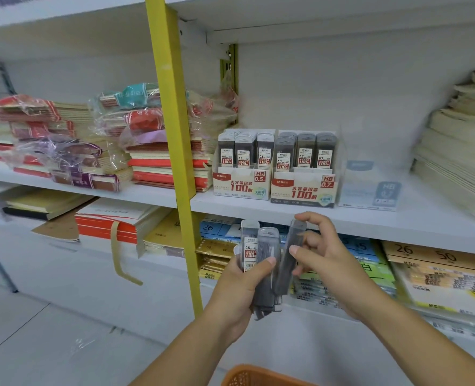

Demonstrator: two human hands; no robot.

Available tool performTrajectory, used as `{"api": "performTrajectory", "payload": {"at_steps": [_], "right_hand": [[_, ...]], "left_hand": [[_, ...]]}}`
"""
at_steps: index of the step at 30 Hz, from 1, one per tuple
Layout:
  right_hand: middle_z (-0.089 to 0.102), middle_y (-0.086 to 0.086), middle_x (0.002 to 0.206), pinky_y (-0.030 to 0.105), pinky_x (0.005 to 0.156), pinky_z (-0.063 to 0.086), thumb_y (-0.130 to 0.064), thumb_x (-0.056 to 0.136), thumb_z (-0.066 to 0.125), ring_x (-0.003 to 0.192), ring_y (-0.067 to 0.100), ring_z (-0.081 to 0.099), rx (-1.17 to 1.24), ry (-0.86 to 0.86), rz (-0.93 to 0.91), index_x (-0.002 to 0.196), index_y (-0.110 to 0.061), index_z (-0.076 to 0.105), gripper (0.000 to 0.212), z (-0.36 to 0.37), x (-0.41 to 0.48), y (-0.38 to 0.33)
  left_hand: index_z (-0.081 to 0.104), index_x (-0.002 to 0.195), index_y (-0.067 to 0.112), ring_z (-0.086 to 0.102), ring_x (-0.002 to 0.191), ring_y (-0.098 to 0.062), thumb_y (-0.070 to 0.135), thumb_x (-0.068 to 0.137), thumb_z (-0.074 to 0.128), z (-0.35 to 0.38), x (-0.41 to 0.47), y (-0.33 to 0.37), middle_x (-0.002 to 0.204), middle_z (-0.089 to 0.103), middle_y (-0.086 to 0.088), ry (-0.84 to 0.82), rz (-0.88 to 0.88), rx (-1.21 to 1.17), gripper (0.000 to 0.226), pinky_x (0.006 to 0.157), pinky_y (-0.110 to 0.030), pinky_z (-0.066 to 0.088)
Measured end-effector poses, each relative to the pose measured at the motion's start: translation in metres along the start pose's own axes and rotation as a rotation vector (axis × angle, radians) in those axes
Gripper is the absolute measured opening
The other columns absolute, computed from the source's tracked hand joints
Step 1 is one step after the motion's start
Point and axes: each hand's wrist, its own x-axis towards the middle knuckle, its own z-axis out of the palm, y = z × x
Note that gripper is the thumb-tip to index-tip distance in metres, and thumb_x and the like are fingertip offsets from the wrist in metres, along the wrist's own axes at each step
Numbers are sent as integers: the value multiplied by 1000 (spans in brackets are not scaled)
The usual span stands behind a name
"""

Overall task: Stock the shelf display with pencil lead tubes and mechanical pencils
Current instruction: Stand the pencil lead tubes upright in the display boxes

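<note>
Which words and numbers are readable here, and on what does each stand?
"HB 0.5", "100": left display box.
"HB 0.7", "100": right display box.
"0.5", "100": tube in the left hand.
"26", "50": orange packs.
"26": blue pack.
Smaller print: too blurred to read.

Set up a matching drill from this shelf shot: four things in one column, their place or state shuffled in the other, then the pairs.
1. left hand
2. right hand
3. HB 0.7 display box
4. orange basket

A. at the bottom edge of the view
B. grips a bunch of lead tubes
C. pinches a single lead tube
D. on the shelf, right of the HB 0.5 display box

Pairs: 1-B, 2-C, 3-D, 4-A
</note>
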Motion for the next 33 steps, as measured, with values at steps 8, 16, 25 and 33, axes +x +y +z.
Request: {"api": "performTrajectory", "payload": {"at_steps": [8, 16, 25, 33], "right_hand": [[74, -6, 107, 40, 88, 54, -5, 100, 48, 96, 16, 71, 166, 42, 137, 117, -40, 42, 39, -17, 7, 6], [73, -2, 108, 39, 85, 57, 4, 98, 46, 99, 20, 71, 212, 56, 111, 124, -32, 49, 45, -22, 3, 1], [70, -15, 104, 20, 69, 58, -5, 87, 65, 96, 5, 68, 72, 292, -221, 98, -44, 67, 41, -40, 31, -69], [58, -24, 88, 6, 65, 39, -12, 87, 67, 77, -6, 56, -733, 313, -429, 101, -41, 56, 34, -76, 110, -128]], "left_hand": [[56, 123, 23, 76, 96, -22, 34, 72, 78, 2, 3, 5, 104, 78, -5, -32, 11, -20, 56, 68, -39, 61], [62, 119, 27, 72, 101, -31, 37, 63, 82, 5, 4, -1, 106, 77, -6, 33, -26, -30, 60, 69, -42, 60], [63, 118, 25, 75, 97, -23, 38, 69, 78, 2, 21, 29, 106, 78, -6, -31, 103, -54, 53, 65, -37, 60], [61, 115, 34, 76, 92, -21, 45, 71, 75, 7, 41, 47, 103, 79, -1, -42, 167, -54, 47, 80, -52, 56]]}}
